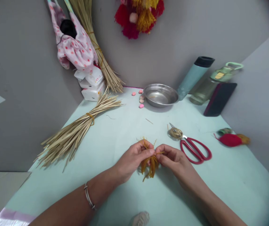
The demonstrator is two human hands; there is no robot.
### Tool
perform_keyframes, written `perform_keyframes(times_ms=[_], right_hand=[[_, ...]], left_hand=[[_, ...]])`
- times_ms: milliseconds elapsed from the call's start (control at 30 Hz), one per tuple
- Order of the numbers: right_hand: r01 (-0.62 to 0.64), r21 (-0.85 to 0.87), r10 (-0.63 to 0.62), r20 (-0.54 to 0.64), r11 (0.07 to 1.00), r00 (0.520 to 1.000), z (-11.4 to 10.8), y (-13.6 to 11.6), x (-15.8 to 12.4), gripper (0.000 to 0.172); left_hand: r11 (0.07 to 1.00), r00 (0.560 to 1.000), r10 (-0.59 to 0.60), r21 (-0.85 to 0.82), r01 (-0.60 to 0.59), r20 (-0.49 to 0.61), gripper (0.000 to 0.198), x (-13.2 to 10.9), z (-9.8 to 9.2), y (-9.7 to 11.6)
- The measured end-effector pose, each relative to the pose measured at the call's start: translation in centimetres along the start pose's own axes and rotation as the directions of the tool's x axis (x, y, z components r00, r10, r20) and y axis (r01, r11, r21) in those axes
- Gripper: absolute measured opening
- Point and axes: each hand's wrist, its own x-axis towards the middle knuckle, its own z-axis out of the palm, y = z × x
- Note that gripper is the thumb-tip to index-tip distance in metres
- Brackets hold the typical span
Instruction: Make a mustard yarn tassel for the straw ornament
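- A mustard-yellow tassel (151, 169) is held between the two hands over the near middle of the desk (230, 179), its loose ends hanging down; whether they touch the desktop is unclear.
- The left hand (135, 157) has its thumb and fingers pinched on the tassel's top; a silver bracelet (89, 196) circles that wrist.
- The right hand (175, 158) has its fingers closed narrowly on a yellow strand (160, 153) right beside the tassel, fingertips almost meeting the left thumb.
- Just beyond the right hand lie red-handled scissors (195, 150), a small brown bundle (175, 133) over their blades.
- Farther back sits a metal bowl (159, 103), with several pink beads (141, 106) beside it.
- To the right, a blue tumbler (193, 78), a green-lidded bottle (203, 91) and a dark phone (220, 99) stand near the wall; a red thread bundle (230, 140) lies nearer.
- To the left lies a tied straw bundle (78, 130); behind it, another straw sheaf (101, 58) leans beside stacked white boxes (93, 94).
- Red and yellow tassels (146, 20) hang on the back wall.
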Motion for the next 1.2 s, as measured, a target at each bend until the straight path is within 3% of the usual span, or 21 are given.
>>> perform_keyframes(times_ms=[167,433,800,1033,1200], right_hand=[[0.016,0.034,-0.018,0.055,0.999,0.998,0.3,-0.4,0.0,0.021],[0.054,-0.003,-0.054,-0.020,0.999,0.998,0.0,0.2,0.3,0.024],[0.018,0.051,-0.015,-0.070,0.999,0.997,-0.1,0.1,0.1,0.029],[0.103,-0.015,-0.104,-0.162,0.995,0.981,-1.1,0.1,-0.1,0.020],[0.095,-0.104,-0.099,-0.036,0.990,0.994,-0.4,-0.3,-0.4,0.031]], left_hand=[[0.997,0.997,0.062,-0.056,-0.059,0.051,0.025,0.0,0.0,0.2],[0.994,0.994,0.108,0.016,-0.108,0.015,0.022,-0.3,0.1,0.5],[0.997,0.999,0.017,0.074,-0.021,0.052,0.032,0.1,-0.1,-0.5],[0.992,0.997,-0.031,0.124,0.022,0.068,0.028,0.0,0.2,-0.4],[0.988,0.995,-0.022,0.154,0.006,0.102,0.030,-0.1,0.1,-0.6]])
